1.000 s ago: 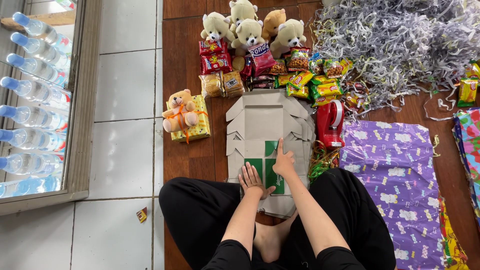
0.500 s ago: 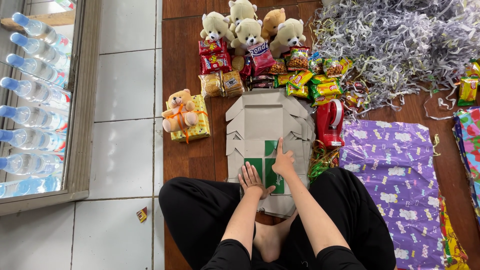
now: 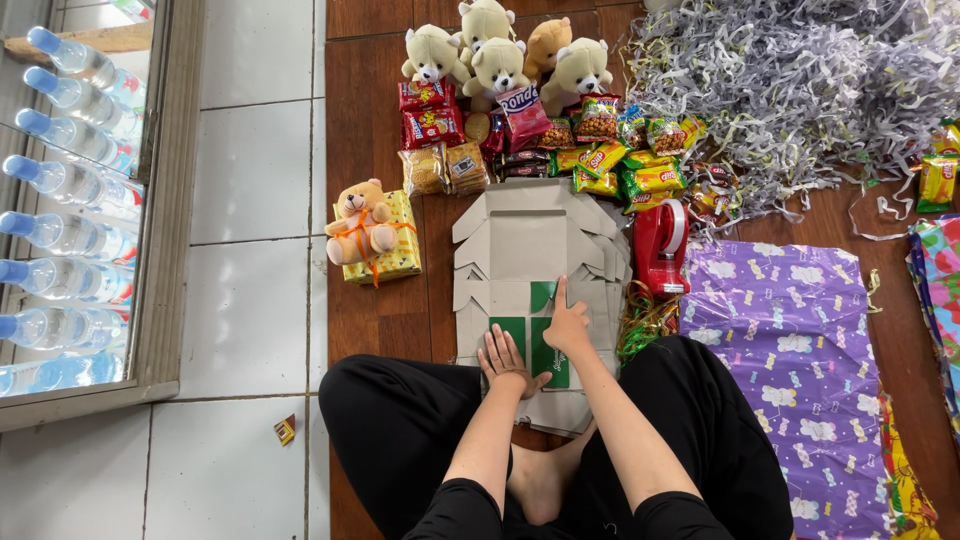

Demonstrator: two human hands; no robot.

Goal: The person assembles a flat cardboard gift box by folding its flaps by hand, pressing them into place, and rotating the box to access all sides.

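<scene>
Far left: row of clear water bottles with blue caps behind a metal-framed pane. White floor tiles next, small wrapper scrap lying on one.

On wooden floor: orange teddy bear tied with ribbon onto a yellow gift box. Above, red and brown snack packets, cream teddy bears clustered behind.

Centre: stack of flattened cardboard boxes, grey, with green printed panels at the near end, lying just ahead of crossed legs in black trousers.

Left hand flat on the near end of the cardboard, fingers spread, palm down, pressing, gripping nothing. Right hand just beside it on the same stack, index finger extended forward onto a green flap, other fingers curled; closed around nothing.

Right of stack: red tape dispenser, green snack packets, heap of shredded paper, purple patterned wrapping paper spread flat.
</scene>
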